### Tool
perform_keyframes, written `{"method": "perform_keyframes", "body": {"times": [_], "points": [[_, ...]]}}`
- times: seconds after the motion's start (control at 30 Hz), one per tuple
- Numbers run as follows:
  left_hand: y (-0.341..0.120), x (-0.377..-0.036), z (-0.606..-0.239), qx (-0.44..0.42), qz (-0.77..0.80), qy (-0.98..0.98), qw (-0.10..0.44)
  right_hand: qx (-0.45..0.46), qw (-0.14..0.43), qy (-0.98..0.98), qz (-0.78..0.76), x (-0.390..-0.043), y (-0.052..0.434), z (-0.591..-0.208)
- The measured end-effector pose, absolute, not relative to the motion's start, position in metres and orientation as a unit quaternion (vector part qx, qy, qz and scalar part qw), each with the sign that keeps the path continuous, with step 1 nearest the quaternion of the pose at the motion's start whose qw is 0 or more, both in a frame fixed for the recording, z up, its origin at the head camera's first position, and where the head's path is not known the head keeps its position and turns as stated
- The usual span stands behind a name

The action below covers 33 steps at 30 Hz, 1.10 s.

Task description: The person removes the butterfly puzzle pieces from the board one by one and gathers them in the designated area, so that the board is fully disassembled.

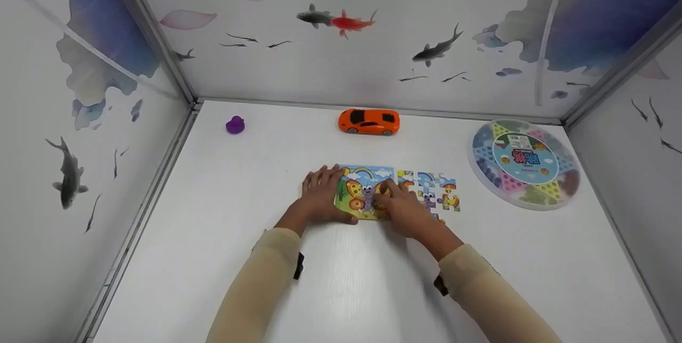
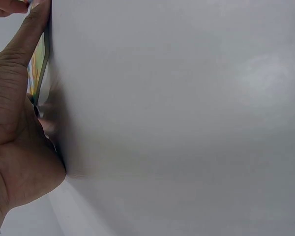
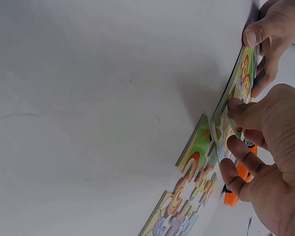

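Observation:
A butterfly jigsaw puzzle board (image 1: 365,175) lies flat on the white table, printed with a rainbow and green grass. My left hand (image 1: 322,195) holds its left end, thumb along the near edge and fingers reaching to the far edge. Over the board's right half, my right hand (image 1: 407,211) pinches a puzzle piece (image 3: 232,126) between thumb and fingertips, low over the picture. Several loose puzzle pieces (image 1: 451,202) lie just right of the board, some partly hidden by the right hand in the head view.
An orange toy car (image 1: 368,122) stands behind the board near the back wall. A small purple rubber duck (image 1: 235,125) sits at the back left. On the right lies a round, clear-lidded game box (image 1: 525,164). Fish-patterned panels (image 1: 373,66) enclose the table (image 1: 341,279).

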<state>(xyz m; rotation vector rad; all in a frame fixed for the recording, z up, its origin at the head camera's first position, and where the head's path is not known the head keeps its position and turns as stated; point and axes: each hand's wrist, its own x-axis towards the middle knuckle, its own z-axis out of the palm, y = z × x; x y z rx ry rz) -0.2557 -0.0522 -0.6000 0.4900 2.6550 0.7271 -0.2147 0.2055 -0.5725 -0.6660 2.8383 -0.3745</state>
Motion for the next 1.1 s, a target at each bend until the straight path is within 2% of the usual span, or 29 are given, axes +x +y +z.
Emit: {"method": "perform_keyframes", "body": {"times": [0.17, 0.4, 0.7, 1.1], "points": [[-0.05, -0.256, -0.599, 0.174, 0.262, 0.934, 0.169, -0.264, 0.07, 0.953, -0.134, -0.214, 0.21, -0.571], [-0.049, -0.257, -0.6, 0.167, 0.257, 0.936, 0.173, -0.267, 0.072, 0.952, -0.134, -0.215, 0.212, -0.568], [-0.051, -0.256, -0.6, 0.17, 0.258, 0.934, 0.179, -0.284, 0.035, 0.951, -0.118, -0.214, 0.22, -0.57], [-0.052, -0.256, -0.602, 0.167, 0.266, 0.933, 0.175, -0.261, 0.031, 0.955, -0.14, -0.21, 0.257, -0.561]]}}
